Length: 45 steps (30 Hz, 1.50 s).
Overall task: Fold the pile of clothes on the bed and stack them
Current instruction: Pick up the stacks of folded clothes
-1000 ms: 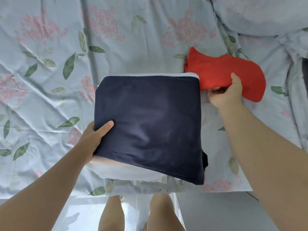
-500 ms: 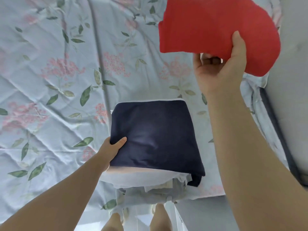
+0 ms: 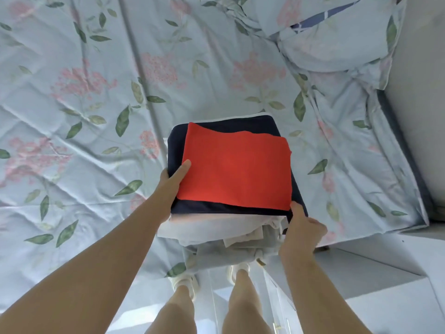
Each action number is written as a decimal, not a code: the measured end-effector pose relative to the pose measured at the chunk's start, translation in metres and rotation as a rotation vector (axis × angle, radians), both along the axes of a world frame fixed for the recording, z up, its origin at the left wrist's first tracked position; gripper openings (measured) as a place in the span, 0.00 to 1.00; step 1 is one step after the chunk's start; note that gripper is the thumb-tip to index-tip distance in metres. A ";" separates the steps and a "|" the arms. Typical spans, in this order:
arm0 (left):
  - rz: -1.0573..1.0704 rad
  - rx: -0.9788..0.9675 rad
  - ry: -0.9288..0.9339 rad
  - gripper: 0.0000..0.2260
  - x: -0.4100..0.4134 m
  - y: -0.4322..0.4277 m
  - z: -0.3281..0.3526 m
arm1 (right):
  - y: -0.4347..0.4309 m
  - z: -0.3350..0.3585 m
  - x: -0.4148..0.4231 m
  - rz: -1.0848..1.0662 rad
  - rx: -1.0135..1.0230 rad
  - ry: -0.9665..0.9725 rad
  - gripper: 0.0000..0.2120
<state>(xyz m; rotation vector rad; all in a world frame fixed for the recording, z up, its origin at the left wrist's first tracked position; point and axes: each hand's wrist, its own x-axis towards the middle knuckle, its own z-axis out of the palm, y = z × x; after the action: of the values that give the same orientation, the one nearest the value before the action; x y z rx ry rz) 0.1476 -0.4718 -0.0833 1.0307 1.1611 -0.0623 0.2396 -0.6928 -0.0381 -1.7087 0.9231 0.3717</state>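
Red cloth is topping the load: a folded red garment (image 3: 237,169) is lying flat on a folded navy garment (image 3: 204,207), whose dark border is showing along the far, left and near sides. Beneath these, a white garment (image 3: 204,227) and paler folded pieces are forming the lower layers of the stack (image 3: 216,254), which is sitting at the near edge of the bed (image 3: 72,213) and overhanging it toward the person. The left hand (image 3: 172,183) is gripping the stack's left side, thumb lying on top against the red edge, the other fingers hidden underneath. The right hand (image 3: 302,227) is holding the near right corner, thumb touching the red corner, fingers curling round the side. A floral sheet (image 3: 120,68) is covering the bed; a matching pillow (image 3: 337,44) is lying far right. Pale shoes (image 3: 185,283) are showing below.
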 end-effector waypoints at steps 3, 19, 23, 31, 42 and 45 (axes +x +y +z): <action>0.009 0.088 0.048 0.37 0.006 -0.002 -0.008 | 0.013 0.002 0.048 0.259 -0.175 -0.155 0.24; -0.058 -0.142 0.151 0.61 0.008 0.004 -0.039 | 0.010 -0.095 0.128 1.069 0.353 0.462 0.53; -0.108 -0.177 0.133 0.61 0.011 0.009 -0.042 | 0.008 -0.104 0.133 1.072 0.393 0.460 0.48; -0.086 -0.153 0.082 0.56 0.009 0.005 -0.043 | 0.009 -0.104 0.131 1.003 0.476 0.476 0.55; -0.021 -0.152 0.021 0.45 -0.048 0.011 -0.001 | 0.016 -0.060 0.057 0.800 0.506 0.547 0.58; 0.018 -0.145 0.014 0.45 -0.096 0.021 0.019 | 0.030 -0.042 0.014 0.823 0.495 0.573 0.56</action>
<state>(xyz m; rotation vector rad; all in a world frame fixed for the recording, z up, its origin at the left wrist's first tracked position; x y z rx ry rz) 0.0518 -0.4511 -0.0646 0.8927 1.1609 -0.1372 0.2533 -0.6626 -0.0803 -1.4530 0.3956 1.5587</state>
